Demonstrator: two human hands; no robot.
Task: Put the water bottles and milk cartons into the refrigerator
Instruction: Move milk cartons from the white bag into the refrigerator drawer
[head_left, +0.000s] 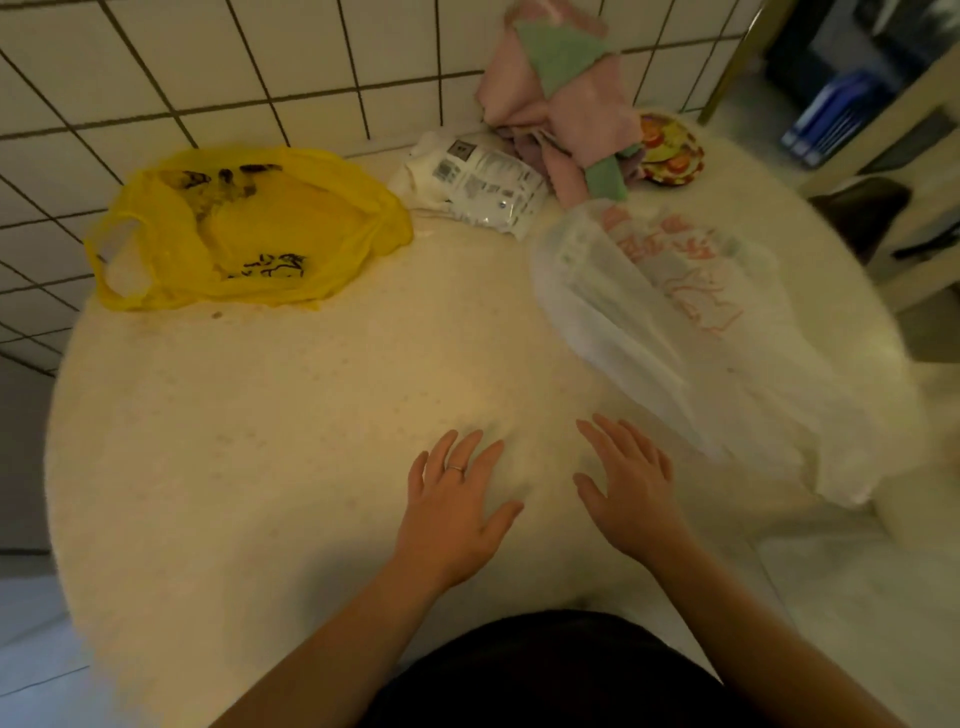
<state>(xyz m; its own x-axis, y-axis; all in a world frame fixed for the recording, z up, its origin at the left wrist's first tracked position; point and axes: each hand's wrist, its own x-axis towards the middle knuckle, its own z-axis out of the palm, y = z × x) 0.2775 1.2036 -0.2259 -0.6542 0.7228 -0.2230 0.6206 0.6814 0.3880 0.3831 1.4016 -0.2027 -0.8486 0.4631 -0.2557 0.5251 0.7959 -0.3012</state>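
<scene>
Nearest of all, a dark piece of clothing (545, 675) is seen at the bottom edge. Just past it, the left hand (457, 499) and the right hand (628, 493) are held flat and side by side over the near part of the round cream stone desk (260, 441). The fingers of both are stretched out and spread, and nothing is held. A thin ring (456, 468) is worn on the left hand. It cannot be told if the palms touch the desk.

Further off to the right, a thin white plastic bag with red print (691, 332) is laid flat. At the far left a crumpled yellow plastic bag (249, 228) is found. Between them at the far side lie a white packet with black codes (483, 182) and a pile of pink and green cloths (566, 104), with a small round colourful plate (670, 148) just beside the pile. A white tiled wall (208, 62) stands behind.

No water bottles or milk cartons can be seen, and the refrigerator is out of view. The sorting step seems not yet begun. Next, the bags likely need to be opened and checked, starting with the near white one.
</scene>
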